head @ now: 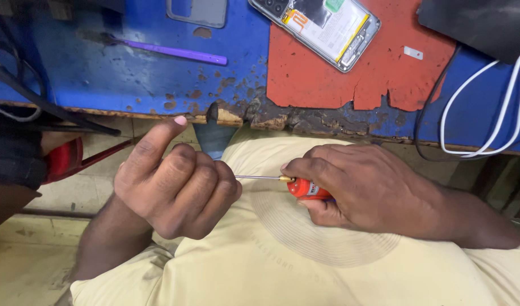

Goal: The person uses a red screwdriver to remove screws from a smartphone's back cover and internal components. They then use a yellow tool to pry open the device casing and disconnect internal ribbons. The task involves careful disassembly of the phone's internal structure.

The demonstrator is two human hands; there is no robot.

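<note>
My right hand (362,187) grips a small screwdriver (305,187) by its red handle, over my lap below the workbench edge. Its thin metal shaft (257,178) points left into my left hand (175,190), whose fingers are curled into a fist around the tip, thumb raised. Whatever the left fist encloses at the tip is hidden. On the bench above lies an opened smartphone (322,28) with its back off and battery showing, resting on a red mat (356,73).
A worn blue workbench (118,62) carries a purple pry tool (175,52), a clear phone cover (197,11), a dark panel (481,22) at top right and white cables (492,113). A red-handled tool (67,158) hangs at the left.
</note>
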